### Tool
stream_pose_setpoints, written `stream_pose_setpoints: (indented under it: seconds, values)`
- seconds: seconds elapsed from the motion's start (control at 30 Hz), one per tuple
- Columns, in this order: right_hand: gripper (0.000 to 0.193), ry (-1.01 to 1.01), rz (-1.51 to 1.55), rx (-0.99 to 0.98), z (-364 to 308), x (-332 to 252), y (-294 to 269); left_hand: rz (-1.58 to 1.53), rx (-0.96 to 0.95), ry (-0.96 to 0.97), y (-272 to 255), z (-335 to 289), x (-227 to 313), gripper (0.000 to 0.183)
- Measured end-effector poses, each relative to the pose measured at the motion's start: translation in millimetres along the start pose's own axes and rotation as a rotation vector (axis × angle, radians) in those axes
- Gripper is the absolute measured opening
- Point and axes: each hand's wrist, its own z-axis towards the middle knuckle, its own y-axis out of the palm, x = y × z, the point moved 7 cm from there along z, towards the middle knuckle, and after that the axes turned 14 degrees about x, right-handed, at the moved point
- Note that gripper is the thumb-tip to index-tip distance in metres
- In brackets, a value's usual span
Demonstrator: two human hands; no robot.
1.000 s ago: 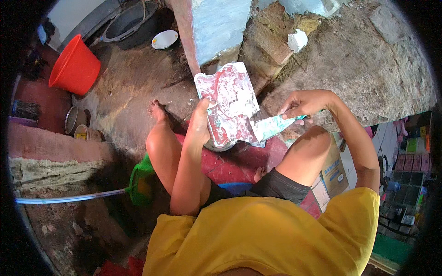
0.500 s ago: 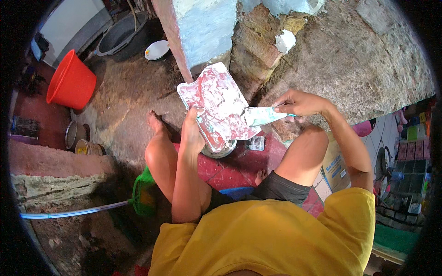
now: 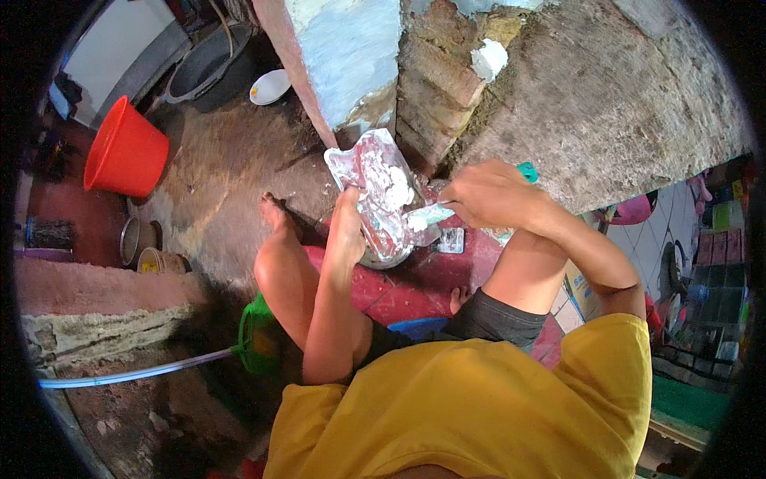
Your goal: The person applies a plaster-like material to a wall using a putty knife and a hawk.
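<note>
My left hand [image 3: 346, 226] grips the near-left edge of a flat reddish board [image 3: 369, 162], which is smeared with white putty [image 3: 396, 190]. In my right hand [image 3: 488, 194] is a putty knife [image 3: 431, 215]; its whitened blade touches or hovers just over the board's right side, and a green handle end sticks out beyond the fist. Part of a round container [image 3: 387, 260] shows under the board, mostly hidden by it. Next to that, a small clear-and-dark flat item [image 3: 451, 240] lies on the red tiles.
Ahead stands a pale blue wall corner [image 3: 351, 60], with rough concrete [image 3: 590, 104] to its right bearing a white putty lump [image 3: 489, 60]. At left are a red bucket [image 3: 128, 152], a black tub [image 3: 209, 72], a white plate [image 3: 270, 87] and a green net [image 3: 257, 331].
The board has tilted and shifted slightly right and nearer. My right hand has turned over, bringing the putty knife's handle end up to the far right and its blade lower on the board.
</note>
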Motion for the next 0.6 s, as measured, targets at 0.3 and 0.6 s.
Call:
stream_pose_setpoints:
  seconds: [0.3, 0.6]
  values:
    - [0.028, 0.306, 1.051, -0.044, -22, 53, 11, -0.138, -0.010, 0.016, 2, -1, 10, 0.048]
    - [0.041, 0.555, 2.012, 1.021, -63, 83, 63, -0.193, 0.000, 0.093, -10, -8, 41, 0.045]
